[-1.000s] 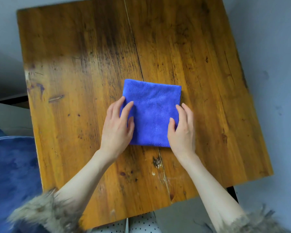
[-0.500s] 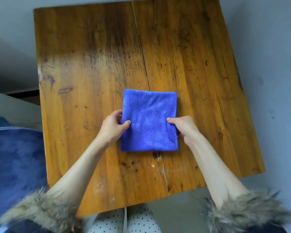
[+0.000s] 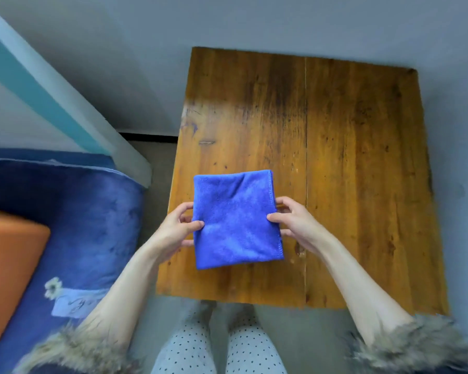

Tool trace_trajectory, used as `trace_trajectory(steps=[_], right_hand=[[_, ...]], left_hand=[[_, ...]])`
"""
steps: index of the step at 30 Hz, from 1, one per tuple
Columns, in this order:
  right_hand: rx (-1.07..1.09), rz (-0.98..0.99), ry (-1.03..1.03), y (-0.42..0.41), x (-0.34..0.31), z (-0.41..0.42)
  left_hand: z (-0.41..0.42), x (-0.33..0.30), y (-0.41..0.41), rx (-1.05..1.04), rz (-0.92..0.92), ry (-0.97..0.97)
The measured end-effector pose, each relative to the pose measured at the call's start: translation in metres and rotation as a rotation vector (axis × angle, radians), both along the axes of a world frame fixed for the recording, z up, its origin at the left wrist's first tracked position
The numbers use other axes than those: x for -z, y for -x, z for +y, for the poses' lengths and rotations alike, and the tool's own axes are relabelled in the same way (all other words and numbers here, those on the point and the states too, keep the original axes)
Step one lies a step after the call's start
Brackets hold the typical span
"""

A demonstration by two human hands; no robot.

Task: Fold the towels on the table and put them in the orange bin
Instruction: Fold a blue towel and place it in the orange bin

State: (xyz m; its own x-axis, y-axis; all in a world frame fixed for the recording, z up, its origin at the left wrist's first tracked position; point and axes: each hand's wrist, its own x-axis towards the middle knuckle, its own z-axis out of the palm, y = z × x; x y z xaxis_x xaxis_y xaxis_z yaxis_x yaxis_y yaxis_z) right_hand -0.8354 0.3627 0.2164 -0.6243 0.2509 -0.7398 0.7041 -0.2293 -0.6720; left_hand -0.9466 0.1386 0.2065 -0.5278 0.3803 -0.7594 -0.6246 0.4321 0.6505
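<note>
A folded blue towel (image 3: pixel 235 220) is held over the wooden surface (image 3: pixel 349 171).

The towel is pinched at its 9 o'clock edge by the left hand (image 3: pixel 177 228) and at its 3 o'clock edge by the right hand (image 3: pixel 295 225). The orange bin (image 3: pixel 8 268) is seen at 9 o'clock, on a blue blanket (image 3: pixel 87 211).

The towel (image 3: pixel 235 220) sits over the table's (image 3: pixel 362 184) near-left part, close to its left edge, with the left hand (image 3: pixel 174 229) on its left side and the right hand (image 3: pixel 295 222) on its right. The bin (image 3: pixel 8 271) lies well left of the table, on a bed (image 3: pixel 92 217).
</note>
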Motion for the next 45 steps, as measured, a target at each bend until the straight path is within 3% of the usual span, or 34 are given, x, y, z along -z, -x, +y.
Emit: trace_trajectory(steps=[10, 24, 32, 39, 45], right_hand=[[-0.304, 0.055, -0.041, 0.101, -0.043, -0.157], [-0.778, 0.122, -0.040, 0.251, -0.069, -0.466], [-0.987, 0.184, -0.224, 0.345, -0.038, -0.577], [-1.280, 0.060, -0.595, 0.396, 0.052, -0.629], [-1.338, 0.068, -0.725, 0.410, 0.093, -0.648]], left_hand=[[-0.186, -0.032, 0.019, -0.294, 0.090, -0.038], [-0.472, -0.066, 0.046, -0.808, 0.154, -0.007], [-0.540, -0.021, 0.105, -1.036, 0.176, 0.101], [-0.558, 0.065, 0.149, -1.024, 0.047, 0.220], [-0.561, 0.115, 0.166, -1.037, -0.040, 0.193]])
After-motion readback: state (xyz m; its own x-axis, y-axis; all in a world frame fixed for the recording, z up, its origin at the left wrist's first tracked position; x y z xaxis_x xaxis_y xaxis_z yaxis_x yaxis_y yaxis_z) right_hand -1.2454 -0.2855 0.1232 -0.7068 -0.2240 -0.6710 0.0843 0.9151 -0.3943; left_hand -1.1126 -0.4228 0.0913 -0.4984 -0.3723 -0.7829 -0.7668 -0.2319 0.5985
